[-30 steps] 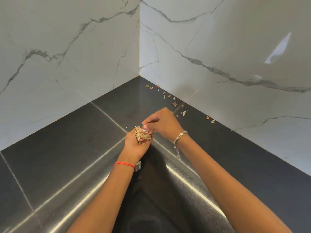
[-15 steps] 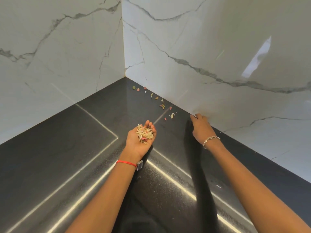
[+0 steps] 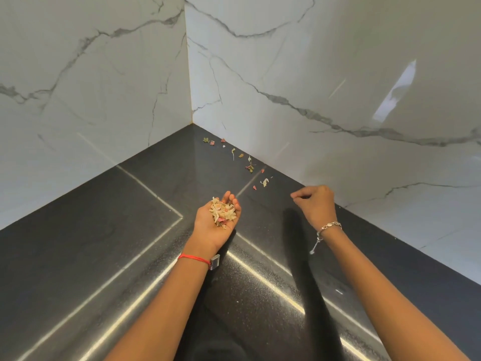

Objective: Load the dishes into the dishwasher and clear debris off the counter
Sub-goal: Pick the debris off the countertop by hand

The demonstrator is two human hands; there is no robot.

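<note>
My left hand (image 3: 208,230) is held palm up over the black counter (image 3: 104,230), fingers relaxed, carrying a pile of pale and pink debris (image 3: 223,211). My right hand (image 3: 317,205) hovers just off the counter near the right wall's base. Its thumb and fingertips are pinched together as if on a scrap too small to make out. More loose debris scraps (image 3: 250,166) lie in a line along the foot of the right wall, from the corner toward my right hand; the nearest are a pale scrap (image 3: 264,182) and a pink one (image 3: 254,187).
White marble walls (image 3: 338,74) meet in a corner behind the counter and close it off at the back and right. No dishes or dishwasher are in view.
My right hand left the pile in my left palm, reached to the base of the right wall, then lifted away pinched. The left hand stayed palm up with its pile.
</note>
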